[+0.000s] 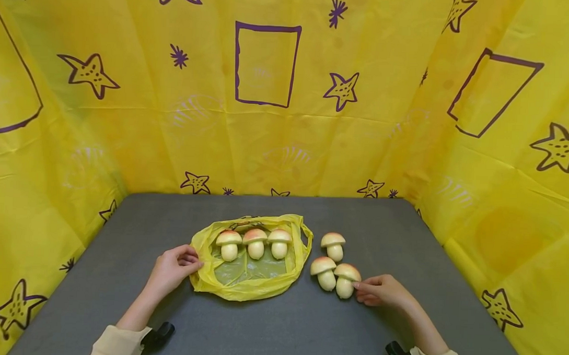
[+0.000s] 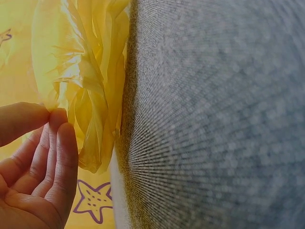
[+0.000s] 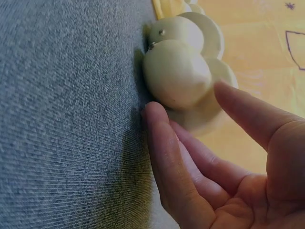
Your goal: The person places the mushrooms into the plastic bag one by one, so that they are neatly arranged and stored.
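Observation:
A yellow plastic bag [image 1: 257,290] lies spread on the grey table with its mouth open upward. Three toy mushrooms [image 1: 255,243] with cream stems and reddish-topped caps sit in a row inside it. My left hand [image 1: 175,267] pinches the bag's left rim between thumb and fingertips; the left wrist view shows the crumpled film [image 2: 90,95] at the fingertips. Right of the bag lie three more mushrooms, one behind [image 1: 333,244] and two side by side in front. My right hand [image 1: 381,291] is at the nearest mushroom [image 3: 176,74], thumb and fingers spread along its side.
The grey table [image 1: 269,333] carries the bag and mushrooms. Yellow cloth walls [image 1: 267,145] with purple stars and frames rise at the back and both sides. The bag's handle loop [image 1: 307,236] sticks out toward the loose mushrooms.

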{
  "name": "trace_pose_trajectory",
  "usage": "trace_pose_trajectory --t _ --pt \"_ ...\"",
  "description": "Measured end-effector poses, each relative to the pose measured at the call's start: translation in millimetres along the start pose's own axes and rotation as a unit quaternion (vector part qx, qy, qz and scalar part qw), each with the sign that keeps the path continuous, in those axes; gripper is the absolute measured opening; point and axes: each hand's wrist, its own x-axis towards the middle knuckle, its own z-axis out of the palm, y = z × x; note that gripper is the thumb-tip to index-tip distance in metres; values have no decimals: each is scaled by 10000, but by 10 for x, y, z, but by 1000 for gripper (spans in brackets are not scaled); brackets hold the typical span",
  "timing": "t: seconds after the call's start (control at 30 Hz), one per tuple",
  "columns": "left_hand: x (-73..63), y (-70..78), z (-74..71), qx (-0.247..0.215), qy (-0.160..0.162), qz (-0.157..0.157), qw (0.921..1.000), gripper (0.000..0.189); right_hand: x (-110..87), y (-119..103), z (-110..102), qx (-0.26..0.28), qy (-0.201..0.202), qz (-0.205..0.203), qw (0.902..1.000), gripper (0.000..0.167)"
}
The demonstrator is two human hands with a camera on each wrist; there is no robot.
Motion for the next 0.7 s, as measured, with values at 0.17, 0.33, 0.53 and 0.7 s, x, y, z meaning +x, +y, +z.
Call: trace_pose_trajectory --t 0.17,0.33,0.53,0.7 --pt "2 1 -1 -5 -7 7 10000 26 41 0 -3 60 45 -17 10000 50" --pt "6 -4 -3 -15 1 23 10000 26 58 -33 17 68 6 -50 10000 54" --pt "13 2 -5 -24 11 45 10000 26 116 -19 21 92 -57 -96 9999 62" --pt "4 10 -4 -16 47 92 9999 24 145 -32 20 10 -36 -187 9998 72"
